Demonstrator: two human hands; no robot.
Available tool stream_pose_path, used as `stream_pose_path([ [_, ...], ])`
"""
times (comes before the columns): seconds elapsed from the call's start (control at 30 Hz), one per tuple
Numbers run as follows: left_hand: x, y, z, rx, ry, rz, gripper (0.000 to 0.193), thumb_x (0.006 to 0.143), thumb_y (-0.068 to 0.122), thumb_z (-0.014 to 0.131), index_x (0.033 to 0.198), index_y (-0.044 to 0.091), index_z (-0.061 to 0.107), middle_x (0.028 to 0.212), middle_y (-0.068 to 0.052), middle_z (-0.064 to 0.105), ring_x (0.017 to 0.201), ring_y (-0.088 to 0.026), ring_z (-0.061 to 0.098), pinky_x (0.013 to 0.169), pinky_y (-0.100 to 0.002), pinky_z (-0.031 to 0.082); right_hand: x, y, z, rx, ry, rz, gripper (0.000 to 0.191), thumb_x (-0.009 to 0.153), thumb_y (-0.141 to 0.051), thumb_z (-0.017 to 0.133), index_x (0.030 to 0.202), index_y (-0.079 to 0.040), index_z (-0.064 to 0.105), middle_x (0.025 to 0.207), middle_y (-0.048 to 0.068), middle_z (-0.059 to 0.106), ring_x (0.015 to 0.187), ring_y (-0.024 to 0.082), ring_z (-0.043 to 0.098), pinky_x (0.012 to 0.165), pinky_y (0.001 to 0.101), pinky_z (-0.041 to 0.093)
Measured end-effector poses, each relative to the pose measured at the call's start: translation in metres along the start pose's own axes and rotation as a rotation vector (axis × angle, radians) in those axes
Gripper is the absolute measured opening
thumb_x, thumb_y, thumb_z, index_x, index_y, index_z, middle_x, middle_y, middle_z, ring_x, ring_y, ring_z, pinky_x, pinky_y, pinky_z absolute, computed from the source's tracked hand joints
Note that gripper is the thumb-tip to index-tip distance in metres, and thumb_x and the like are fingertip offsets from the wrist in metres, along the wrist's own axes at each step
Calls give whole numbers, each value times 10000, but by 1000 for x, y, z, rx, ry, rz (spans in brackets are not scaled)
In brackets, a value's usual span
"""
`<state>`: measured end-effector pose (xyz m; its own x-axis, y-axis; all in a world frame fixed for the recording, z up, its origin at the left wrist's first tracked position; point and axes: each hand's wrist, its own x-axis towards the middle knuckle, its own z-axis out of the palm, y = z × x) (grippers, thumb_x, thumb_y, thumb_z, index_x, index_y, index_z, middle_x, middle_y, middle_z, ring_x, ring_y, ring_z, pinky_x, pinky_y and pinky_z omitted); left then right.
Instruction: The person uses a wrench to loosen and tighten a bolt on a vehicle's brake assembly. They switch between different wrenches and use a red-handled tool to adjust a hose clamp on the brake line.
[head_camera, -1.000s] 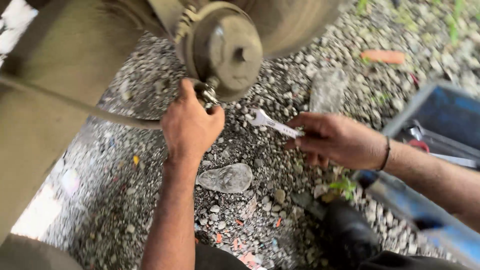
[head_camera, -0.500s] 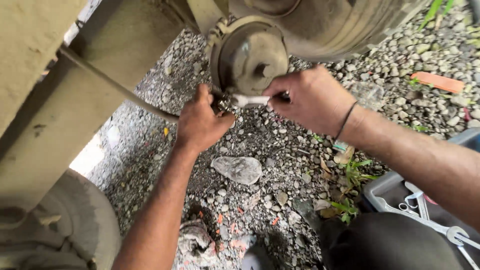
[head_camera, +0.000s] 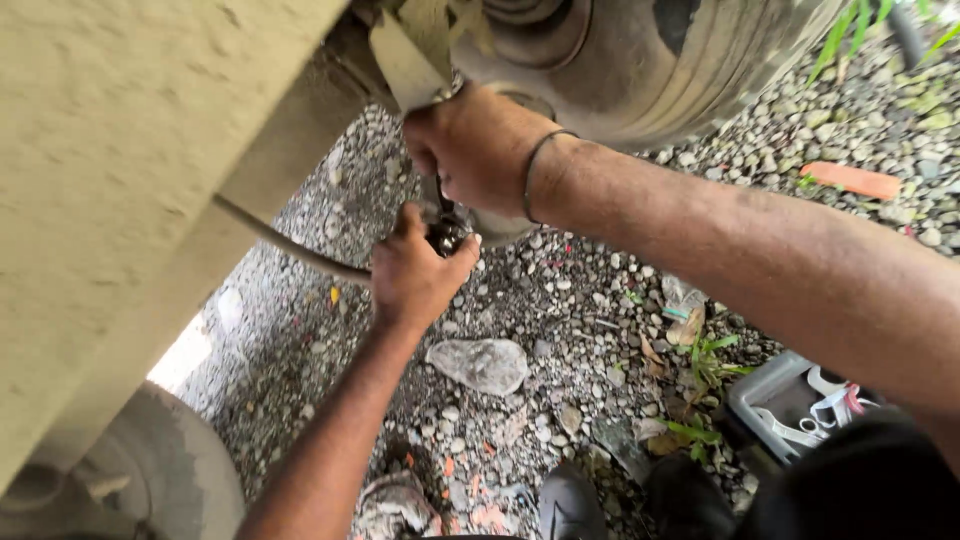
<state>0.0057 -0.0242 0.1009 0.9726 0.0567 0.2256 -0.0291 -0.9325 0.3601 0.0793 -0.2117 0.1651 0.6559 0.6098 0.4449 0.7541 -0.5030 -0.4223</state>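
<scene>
Below, my left hand (head_camera: 415, 280) clamps the fitting (head_camera: 447, 235) steady while my right hand (head_camera: 475, 150), clenched on the spanner, should turn squarely.

Two hands (head_camera: 415, 275), one hose (head_camera: 285, 243), one tire (head_camera: 130, 480), one toolbox (head_camera: 775, 405).

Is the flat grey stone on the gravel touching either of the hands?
No, the flat grey stone lies apart on the gravel, below the left hand and right hand.
</scene>
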Motion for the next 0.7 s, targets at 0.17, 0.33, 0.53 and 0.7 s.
stream_pose_path([
  [0.17,14,-11,-10,274,391,522,861,692,474,925,1276,-7,513,1105,-265,695,980,-371,717,813,-407,595,-1,-5,-13,-66,14,-140,172,801,-98,765,957,-142,707,840,46,746,736,244,725,632,410,579],
  [0.33,34,-8,-8,4,75,417,808,817,410,853,1388,-30,489,1045,-212,728,871,-309,759,799,-407,639,-7,4,15,12,334,-116,242,968,-367,778,961,-128,745,891,37,764,769,232,736,700,398,585],
  [0.53,34,-2,-1,29,45,266,709,826,432,807,1286,-44,551,992,-176,753,820,-270,782,739,-349,670,-80,39,63,638,959,-142,639,1048,-544,655,1338,16,556,1335,178,618,1229,309,652,1104,436,574],
  [0.7,35,-1,-2,-46,62,245,654,789,412,827,1212,-37,610,992,-189,770,843,-273,788,764,-360,657,-129,33,52,1696,1101,-1088,467,1110,-368,449,1247,64,560,1210,279,616,975,223,626,817,377,580],
])
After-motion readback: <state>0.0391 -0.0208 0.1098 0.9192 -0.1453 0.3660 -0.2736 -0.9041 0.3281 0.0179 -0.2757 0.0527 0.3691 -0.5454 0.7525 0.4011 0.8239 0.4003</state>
